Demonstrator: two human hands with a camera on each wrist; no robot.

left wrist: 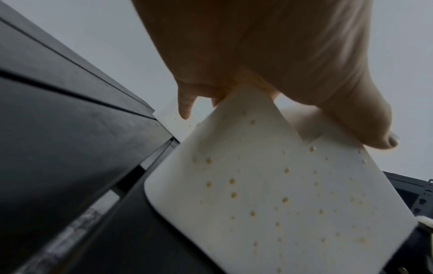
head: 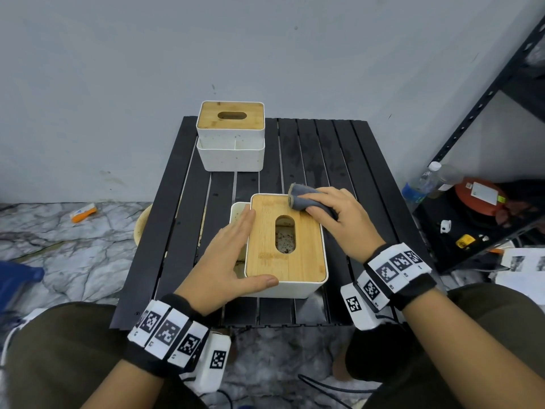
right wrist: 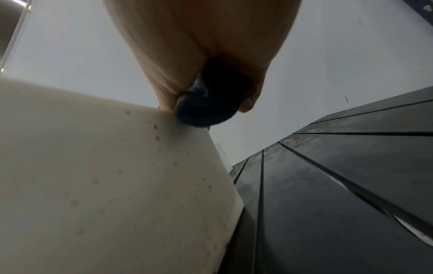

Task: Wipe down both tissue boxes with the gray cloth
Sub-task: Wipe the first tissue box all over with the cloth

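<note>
The near tissue box [head: 283, 246] is white with a bamboo lid and an oval slot, standing at the front of the black slatted table [head: 321, 149]. My right hand [head: 333, 214] holds the bunched gray cloth [head: 306, 199] and presses it onto the lid's far right corner. My left hand [head: 233, 255] lies flat with straight fingers along the box's left side, thumb across the near edge. The box's speckled white wall [left wrist: 269, 194] fills the left wrist view. The cloth [right wrist: 203, 109] shows dark under the right palm, at the box's top edge [right wrist: 105, 166]. A second tissue box [head: 230, 137] stands at the table's far left.
A black metal shelf [head: 486, 93] stands on the right with plastic bottles [head: 421, 184], an orange reel and papers at its foot. A round beige bowl [head: 141, 225] sits on the marble floor by the table's left edge, and an orange item [head: 84, 212] lies farther left.
</note>
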